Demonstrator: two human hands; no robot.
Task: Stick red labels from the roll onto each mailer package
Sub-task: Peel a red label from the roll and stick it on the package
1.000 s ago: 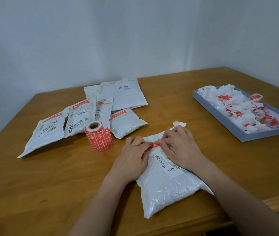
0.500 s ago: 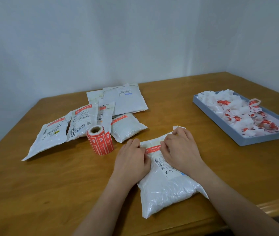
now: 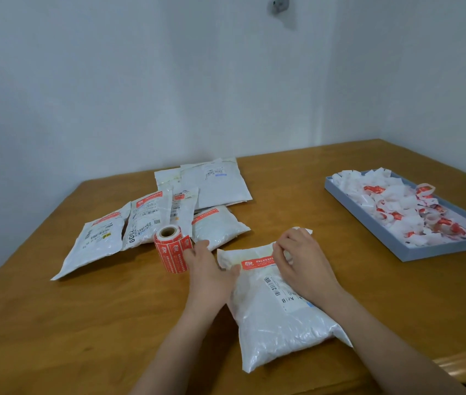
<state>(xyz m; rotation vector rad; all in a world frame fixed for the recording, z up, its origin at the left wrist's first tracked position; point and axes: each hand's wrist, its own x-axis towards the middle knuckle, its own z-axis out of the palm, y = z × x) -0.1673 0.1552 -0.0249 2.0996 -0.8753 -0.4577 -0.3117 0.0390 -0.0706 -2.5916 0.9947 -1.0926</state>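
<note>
- Red label [image 3: 257, 264] sits across the top of the near mailer [image 3: 277, 309], flat at its left end; its right end is under our right hand [image 3: 303, 266].
- Right hand: fingers curled, tips pressing the label's right end; a white scrap [image 3: 306, 231], prob. backing, pokes out beyond the knuckles. Can't tell if we're pinching it.
- Left hand [image 3: 209, 275] lies flat btwn mailer & label roll [image 3: 172, 248], fingers loosely spread, fingertips touching the roll, thumb at the mailer's left edge; nothing gripped.
- Roll stands on the wooden table [image 3: 83, 323], just left of the mailer.
- Behind: labelled mailers [image 3: 146, 215] w/ red strips; rear flat mailers [image 3: 214, 183] show none we can see.
- Blue tray [image 3: 368, 218] of peeled backings far right.
- Risks: label's right end creases if pressed unevenly on the puffy bag; the left hand could knock the roll over & send it rolling; rear mailers could get skipped.
</note>
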